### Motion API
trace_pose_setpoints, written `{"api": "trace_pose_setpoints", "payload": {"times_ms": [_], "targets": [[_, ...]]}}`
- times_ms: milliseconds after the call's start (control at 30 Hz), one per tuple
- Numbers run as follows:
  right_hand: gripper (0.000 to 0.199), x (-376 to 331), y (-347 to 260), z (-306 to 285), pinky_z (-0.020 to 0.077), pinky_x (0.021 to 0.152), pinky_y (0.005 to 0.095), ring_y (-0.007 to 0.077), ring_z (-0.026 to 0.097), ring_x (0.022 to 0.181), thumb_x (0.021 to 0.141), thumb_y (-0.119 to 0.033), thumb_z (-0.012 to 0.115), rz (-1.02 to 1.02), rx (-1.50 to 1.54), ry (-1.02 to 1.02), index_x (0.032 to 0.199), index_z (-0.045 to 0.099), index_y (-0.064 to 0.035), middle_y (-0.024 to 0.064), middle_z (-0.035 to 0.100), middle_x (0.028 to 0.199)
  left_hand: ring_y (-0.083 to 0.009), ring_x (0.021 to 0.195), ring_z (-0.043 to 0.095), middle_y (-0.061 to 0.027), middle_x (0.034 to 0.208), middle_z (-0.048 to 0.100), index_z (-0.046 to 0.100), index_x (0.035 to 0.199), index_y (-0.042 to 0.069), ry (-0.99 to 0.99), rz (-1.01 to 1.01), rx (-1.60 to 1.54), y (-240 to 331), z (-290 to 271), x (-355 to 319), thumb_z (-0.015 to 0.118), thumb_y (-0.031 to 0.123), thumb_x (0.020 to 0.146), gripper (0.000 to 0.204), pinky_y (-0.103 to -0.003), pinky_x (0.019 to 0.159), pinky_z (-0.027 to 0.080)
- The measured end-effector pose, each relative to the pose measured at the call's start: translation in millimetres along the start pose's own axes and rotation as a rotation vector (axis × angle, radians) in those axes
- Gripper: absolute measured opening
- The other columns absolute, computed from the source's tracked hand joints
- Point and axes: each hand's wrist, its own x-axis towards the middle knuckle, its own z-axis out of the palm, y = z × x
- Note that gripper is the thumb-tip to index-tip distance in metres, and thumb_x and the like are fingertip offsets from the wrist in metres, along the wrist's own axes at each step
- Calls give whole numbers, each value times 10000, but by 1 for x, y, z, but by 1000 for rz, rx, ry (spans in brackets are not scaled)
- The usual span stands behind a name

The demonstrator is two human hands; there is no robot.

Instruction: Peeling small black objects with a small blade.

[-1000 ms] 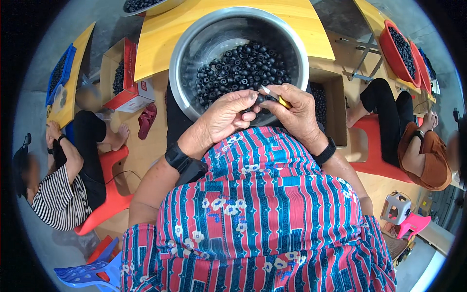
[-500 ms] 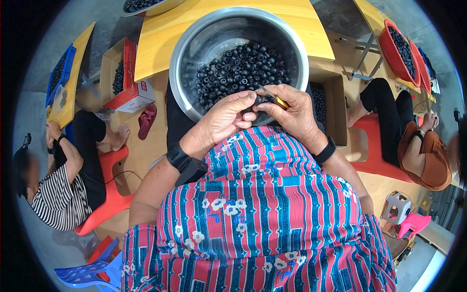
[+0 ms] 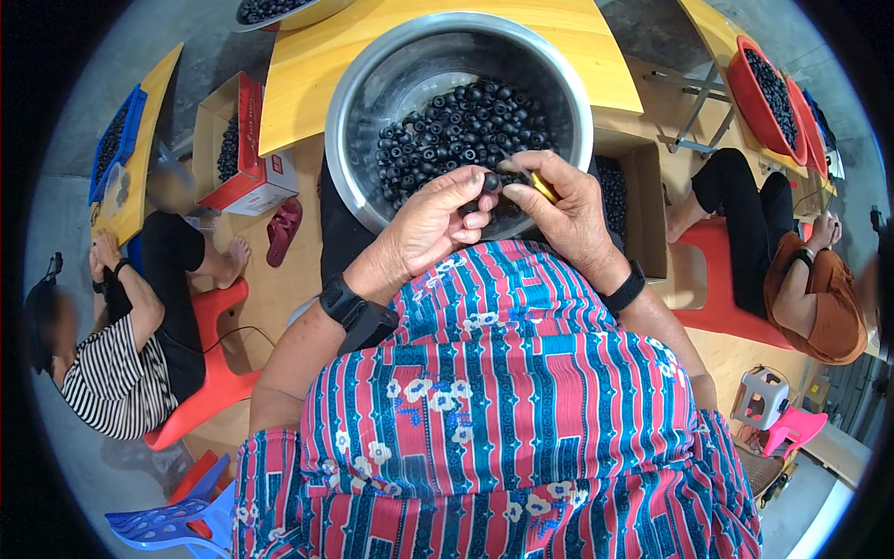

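Note:
My left hand [image 3: 441,207] is closed, pinching a small round black part [image 3: 491,183] between thumb and fingertips. Facing it, my right hand [image 3: 562,202] wraps round a small knife-like tool with a yellow handle [image 3: 544,187]; its tip is hard to make out now. Both hands are over the near rim of a wide steel basin [image 3: 345,102]. Inside the basin lies a heap of the same black parts [image 3: 447,130], some showing a hollow end.
The basin stands by a yellow table [image 3: 293,84]. Open cartons of black parts stand left [image 3: 209,121] and right [image 3: 643,168]. Co-workers sit on red stools at left [image 3: 209,326] and right [image 3: 712,270]. A red slipper [image 3: 283,231] lies on the floor.
My right hand has drawn slightly away from the left, and the tool's blade has turned. The black part in my left fingers now shows more plainly.

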Motion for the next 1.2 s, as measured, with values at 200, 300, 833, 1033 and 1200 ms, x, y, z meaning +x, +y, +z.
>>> {"api": "trace_pose_setpoints", "payload": {"times_ms": [200, 300, 833, 1033, 1200], "targets": [[199, 0, -4, -5, 501, 678, 347, 300, 644, 757, 880, -194, 689, -30, -134, -26, 982, 652, -27, 162, 636, 836, -48, 660, 393, 5, 852, 500, 564, 1087, 72, 35, 39, -25, -1, 1, -2, 501, 224, 1034, 174, -167, 525, 312], [213, 0, -6, -5, 500, 639, 389, 332, 635, 741, 860, -252, 713, -132, -297, -55, 941, 659, -63, 127, 625, 797, -46, 659, 387, 4, 855, 494, 565, 1067, 71, 8, 55, -8, -1, -1, -2, 495, 214, 1035, 163, -170, 533, 314], [211, 0, -7, -4, 497, 606, 392, 304, 638, 708, 856, -269, 719, -154, -364, -65, 924, 664, -77, 107, 617, 773, -41, 659, 383, 5, 858, 489, 565, 1073, 76, 4, 45, 22, -1, 0, -3, 483, 216, 1042, 165, -173, 532, 310], [215, 0, -7, -4, 497, 606, 395, 307, 637, 707, 855, -271, 719, -152, -374, -68, 928, 667, -75, 104, 618, 773, -41, 668, 391, 3, 863, 494, 558, 1098, 81, 26, 44, 8, -1, 1, -4, 483, 221, 1042, 168, -175, 530, 311], [207, -1, -7, -3, 496, 607, 395, 309, 636, 707, 859, -265, 714, -145, -370, -66, 933, 668, -77, 107, 611, 769, -45, 675, 401, 1, 865, 494, 556, 1100, 89, 23, 45, 4, -2, 0, -4, 486, 217, 1041, 158, -172, 531, 314]]}}
